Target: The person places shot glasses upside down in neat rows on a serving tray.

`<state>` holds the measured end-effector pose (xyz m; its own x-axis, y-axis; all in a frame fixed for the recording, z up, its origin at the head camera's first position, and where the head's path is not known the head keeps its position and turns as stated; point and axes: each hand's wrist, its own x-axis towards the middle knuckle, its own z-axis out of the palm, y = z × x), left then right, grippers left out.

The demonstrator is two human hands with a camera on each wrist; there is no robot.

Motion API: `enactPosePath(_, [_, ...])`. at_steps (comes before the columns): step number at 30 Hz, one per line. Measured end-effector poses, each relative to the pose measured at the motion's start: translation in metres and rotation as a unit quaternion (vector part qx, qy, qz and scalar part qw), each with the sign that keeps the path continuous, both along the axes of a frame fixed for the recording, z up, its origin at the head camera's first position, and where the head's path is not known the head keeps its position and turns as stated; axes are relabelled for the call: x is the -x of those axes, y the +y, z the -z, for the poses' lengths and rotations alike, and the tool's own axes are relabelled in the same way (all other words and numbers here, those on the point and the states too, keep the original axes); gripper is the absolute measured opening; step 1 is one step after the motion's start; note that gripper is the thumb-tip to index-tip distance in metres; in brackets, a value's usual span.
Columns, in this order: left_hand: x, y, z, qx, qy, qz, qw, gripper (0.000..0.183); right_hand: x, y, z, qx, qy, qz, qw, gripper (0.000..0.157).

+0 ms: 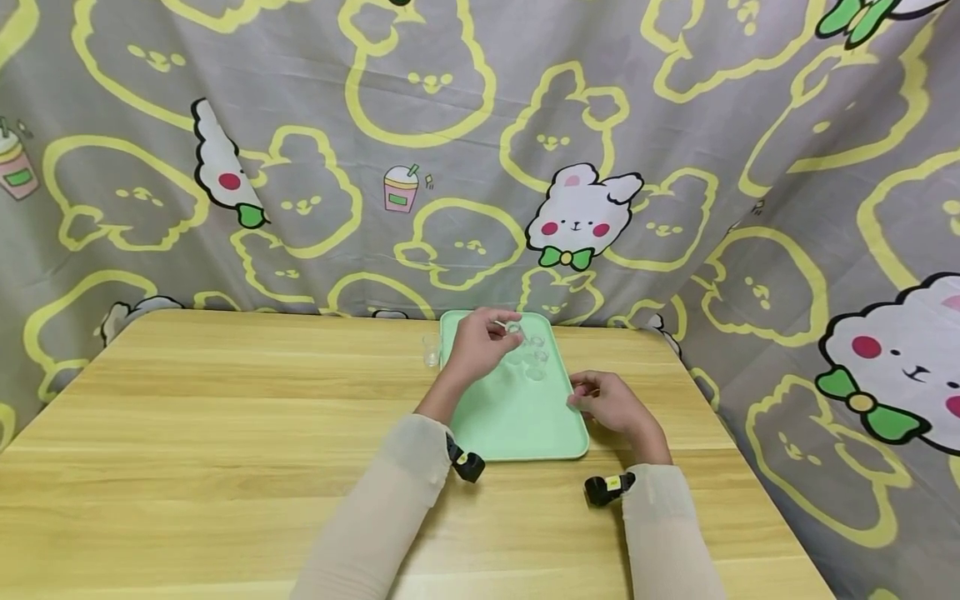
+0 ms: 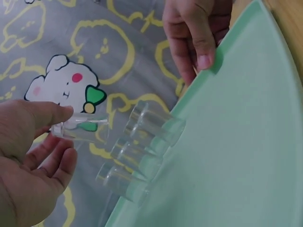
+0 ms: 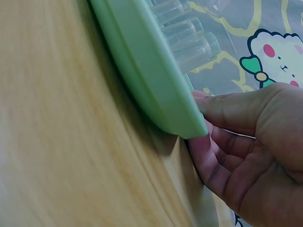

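Note:
Over the far part of the light green tray [image 1: 517, 421], my left hand [image 1: 480, 343] pinches a small clear shot glass [image 2: 84, 128] between thumb and fingers. That glass lies sideways in the left wrist view, its thicker end at the thumb. Several similar clear glasses [image 2: 135, 156] stand close together on the tray just beyond the held one. My right hand [image 1: 609, 402] grips the tray's right rim, with the thumb [image 3: 227, 111] at the upper edge and the fingers curled beneath it.
Another clear glass [image 1: 431, 357] stands on the wooden table [image 1: 247, 417] just left of the tray. A grey patterned curtain [image 1: 300, 150] hangs behind the table and along its right side.

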<state>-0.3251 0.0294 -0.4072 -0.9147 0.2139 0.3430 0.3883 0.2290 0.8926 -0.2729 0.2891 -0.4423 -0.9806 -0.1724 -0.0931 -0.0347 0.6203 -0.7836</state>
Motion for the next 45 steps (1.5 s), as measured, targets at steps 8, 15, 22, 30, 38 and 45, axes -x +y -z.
enactPosePath(8, [0.0,0.008,0.004,0.051,-0.003,-0.007,0.9987,0.026,0.002,0.004,0.003,0.008,0.002,-0.001,1.0,0.037])
enactPosePath(15, [0.001,0.011,0.01,0.084,-0.011,0.002,0.9964,0.027,0.001,0.002,0.001,0.01,-0.002,0.003,1.0,0.04])
enactPosePath(22, [-0.002,0.014,0.014,0.1,-0.012,0.018,0.9948,0.025,0.001,0.0,-0.001,0.008,-0.003,0.006,1.0,0.039])
enactPosePath(30, [-0.002,0.017,0.018,0.134,0.0,0.017,0.9908,0.025,0.001,-0.001,-0.001,0.0,0.0,0.003,1.0,0.038])
enactPosePath(38, [-0.002,0.02,0.019,0.174,0.013,0.018,0.9844,0.025,0.001,-0.001,-0.003,-0.001,0.001,0.003,1.0,0.038])
enactPosePath(45, [-0.002,0.021,0.025,0.18,0.015,0.024,0.9832,0.023,0.001,0.0,-0.001,0.0,0.003,0.002,1.0,0.037])
